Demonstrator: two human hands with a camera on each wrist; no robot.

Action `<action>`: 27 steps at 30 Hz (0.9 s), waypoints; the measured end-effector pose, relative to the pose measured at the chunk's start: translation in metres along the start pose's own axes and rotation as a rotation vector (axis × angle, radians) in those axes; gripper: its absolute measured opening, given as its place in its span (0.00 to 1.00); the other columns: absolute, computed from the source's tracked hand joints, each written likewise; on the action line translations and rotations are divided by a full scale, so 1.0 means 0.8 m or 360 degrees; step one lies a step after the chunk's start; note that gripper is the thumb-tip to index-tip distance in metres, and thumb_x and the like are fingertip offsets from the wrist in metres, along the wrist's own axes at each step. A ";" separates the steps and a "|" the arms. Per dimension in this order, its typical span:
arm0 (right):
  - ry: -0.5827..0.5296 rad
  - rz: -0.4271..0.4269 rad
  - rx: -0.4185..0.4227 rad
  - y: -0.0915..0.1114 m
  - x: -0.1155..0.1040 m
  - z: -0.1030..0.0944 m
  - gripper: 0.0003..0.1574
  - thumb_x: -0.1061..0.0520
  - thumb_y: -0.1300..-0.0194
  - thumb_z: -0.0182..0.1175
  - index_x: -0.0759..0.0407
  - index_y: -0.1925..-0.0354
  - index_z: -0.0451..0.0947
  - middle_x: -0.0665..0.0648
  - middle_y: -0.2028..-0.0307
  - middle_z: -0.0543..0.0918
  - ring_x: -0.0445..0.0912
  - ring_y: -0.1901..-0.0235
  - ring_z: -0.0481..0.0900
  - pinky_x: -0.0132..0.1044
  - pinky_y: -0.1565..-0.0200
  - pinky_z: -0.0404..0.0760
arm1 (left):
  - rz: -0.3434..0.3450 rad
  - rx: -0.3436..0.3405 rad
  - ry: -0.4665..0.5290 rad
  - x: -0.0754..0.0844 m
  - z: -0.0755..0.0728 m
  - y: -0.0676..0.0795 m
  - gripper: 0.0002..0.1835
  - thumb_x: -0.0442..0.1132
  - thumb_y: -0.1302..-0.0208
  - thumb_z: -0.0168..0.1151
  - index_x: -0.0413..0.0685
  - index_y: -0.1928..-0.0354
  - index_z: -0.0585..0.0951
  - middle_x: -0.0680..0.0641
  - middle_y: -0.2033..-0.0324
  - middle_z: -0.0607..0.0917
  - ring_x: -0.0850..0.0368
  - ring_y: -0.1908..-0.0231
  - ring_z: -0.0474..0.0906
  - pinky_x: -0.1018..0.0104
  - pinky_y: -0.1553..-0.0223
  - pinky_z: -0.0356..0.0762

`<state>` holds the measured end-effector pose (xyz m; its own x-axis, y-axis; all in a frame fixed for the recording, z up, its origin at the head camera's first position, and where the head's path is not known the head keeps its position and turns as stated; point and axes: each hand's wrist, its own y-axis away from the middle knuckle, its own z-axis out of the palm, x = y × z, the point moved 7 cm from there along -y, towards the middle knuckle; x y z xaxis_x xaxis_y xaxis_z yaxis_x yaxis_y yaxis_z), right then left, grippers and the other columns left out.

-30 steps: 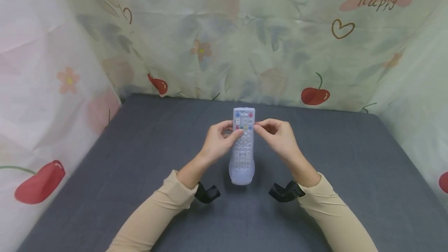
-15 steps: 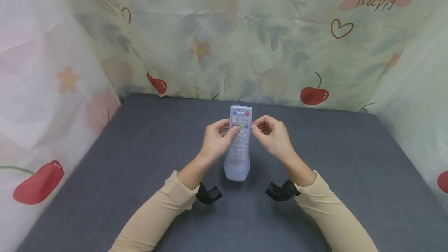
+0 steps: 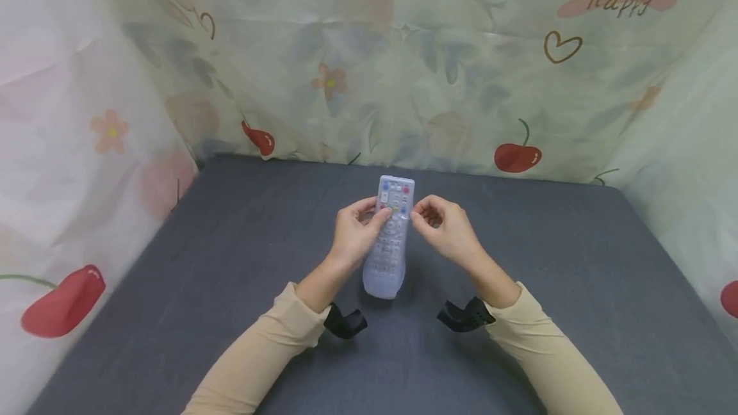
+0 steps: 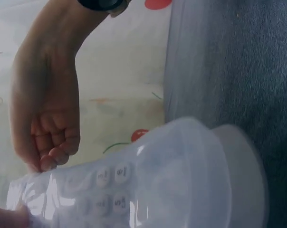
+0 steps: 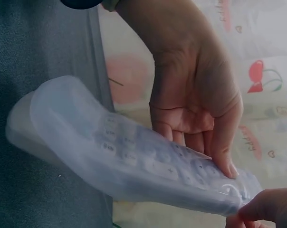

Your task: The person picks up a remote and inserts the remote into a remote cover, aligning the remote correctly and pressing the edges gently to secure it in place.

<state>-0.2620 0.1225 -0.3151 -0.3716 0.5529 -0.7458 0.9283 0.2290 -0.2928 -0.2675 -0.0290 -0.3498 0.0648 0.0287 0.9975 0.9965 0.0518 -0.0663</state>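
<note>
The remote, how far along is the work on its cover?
Looks done: the clear cover is over the remote, buttons included. In hand: the left hand holds the upper part while the right hand pinches the cover's edge. Probably left: finishing that edge and putting it down, as it is held above the table.

You have open passage over the tabletop [image 3: 553, 242] outside both sleeves [image 3: 259, 344], to left and right. Straight ahead, the remote control [image 3: 387, 243] blocks the middle, with your left grip [image 3: 357, 234] along one edge and your right grip [image 3: 446, 228] at the other. The patterned curtain [image 3: 398, 98] closes off the back and both sides. Nearer you, black wrist straps [image 3: 346, 325] jut inward, narrowing the gap between your sleeves.
</note>
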 end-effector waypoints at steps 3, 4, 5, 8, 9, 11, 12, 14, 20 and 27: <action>-0.0007 -0.0006 0.0025 0.001 0.001 0.001 0.05 0.63 0.37 0.57 0.66 0.65 0.76 0.62 0.71 0.80 0.44 0.72 0.74 0.30 0.68 0.73 | 0.0004 -0.0057 -0.0030 0.000 -0.001 0.000 0.16 0.34 0.39 0.61 0.35 0.49 0.79 0.35 0.57 0.83 0.47 0.62 0.85 0.63 0.67 0.83; -0.0018 -0.0012 0.0038 0.000 0.002 0.001 0.05 0.62 0.36 0.57 0.66 0.65 0.76 0.62 0.70 0.81 0.44 0.71 0.74 0.30 0.67 0.74 | 0.0004 -0.0066 -0.0039 0.001 -0.002 0.000 0.16 0.34 0.39 0.61 0.35 0.49 0.79 0.35 0.57 0.83 0.46 0.62 0.85 0.63 0.66 0.83; -0.0035 -0.0015 0.0051 0.000 0.003 0.001 0.05 0.62 0.36 0.57 0.66 0.64 0.76 0.62 0.70 0.81 0.44 0.71 0.75 0.30 0.67 0.74 | 0.0002 -0.0075 -0.0042 0.000 -0.002 0.000 0.17 0.34 0.39 0.61 0.35 0.49 0.79 0.35 0.57 0.83 0.45 0.61 0.85 0.63 0.66 0.83; -0.0137 0.0003 0.0040 -0.001 0.007 0.005 0.09 0.60 0.35 0.57 0.66 0.60 0.75 0.64 0.65 0.81 0.46 0.67 0.78 0.32 0.63 0.77 | -0.0006 -0.0081 -0.0045 -0.001 -0.006 -0.002 0.17 0.35 0.39 0.61 0.35 0.49 0.78 0.35 0.57 0.82 0.44 0.59 0.84 0.63 0.64 0.83; -0.0183 0.0024 0.0013 -0.002 0.009 0.009 0.11 0.60 0.35 0.56 0.67 0.58 0.75 0.65 0.64 0.81 0.48 0.66 0.80 0.34 0.62 0.79 | -0.0008 -0.0077 -0.0038 -0.002 -0.007 -0.003 0.17 0.35 0.39 0.61 0.36 0.49 0.78 0.35 0.57 0.82 0.44 0.58 0.84 0.63 0.63 0.82; -0.0258 0.0090 -0.0084 -0.002 0.015 0.018 0.16 0.57 0.33 0.56 0.68 0.54 0.73 0.67 0.60 0.81 0.50 0.63 0.82 0.37 0.61 0.82 | -0.0001 -0.0067 -0.0031 -0.002 -0.009 -0.005 0.16 0.35 0.38 0.61 0.35 0.50 0.79 0.35 0.57 0.82 0.44 0.58 0.84 0.63 0.63 0.82; -0.0292 0.0126 -0.0148 -0.001 0.017 0.024 0.17 0.56 0.33 0.55 0.69 0.52 0.73 0.68 0.59 0.81 0.52 0.62 0.83 0.40 0.60 0.83 | 0.0010 -0.0063 -0.0029 -0.001 -0.009 -0.006 0.16 0.35 0.38 0.61 0.35 0.50 0.79 0.35 0.57 0.82 0.43 0.58 0.84 0.63 0.63 0.82; -0.0318 0.0189 -0.0277 0.003 0.021 0.034 0.21 0.55 0.32 0.55 0.70 0.49 0.73 0.69 0.56 0.82 0.53 0.60 0.84 0.42 0.61 0.84 | 0.0037 -0.0050 -0.0015 0.002 -0.011 -0.006 0.15 0.35 0.38 0.61 0.35 0.50 0.79 0.35 0.58 0.82 0.43 0.59 0.84 0.63 0.64 0.82; -0.0332 0.0155 -0.0376 0.009 0.017 0.044 0.20 0.57 0.35 0.58 0.70 0.50 0.77 0.70 0.57 0.83 0.53 0.61 0.84 0.43 0.63 0.84 | 0.0032 -0.0001 0.0030 0.005 -0.012 -0.007 0.15 0.35 0.39 0.61 0.36 0.51 0.79 0.37 0.59 0.82 0.47 0.61 0.85 0.66 0.66 0.82; -0.0390 0.0120 -0.0324 0.008 0.018 0.045 0.18 0.59 0.37 0.60 0.71 0.52 0.78 0.69 0.61 0.84 0.44 0.70 0.81 0.43 0.65 0.83 | 0.0026 0.0060 0.0064 0.007 -0.013 -0.006 0.14 0.34 0.39 0.61 0.35 0.52 0.80 0.37 0.59 0.83 0.55 0.65 0.84 0.68 0.67 0.82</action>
<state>-0.2611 0.1029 -0.3494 -0.2657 0.3705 -0.8900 0.9231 0.3640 -0.1241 -0.2713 -0.0394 -0.3439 0.0837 -0.0103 0.9964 0.9926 0.0893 -0.0824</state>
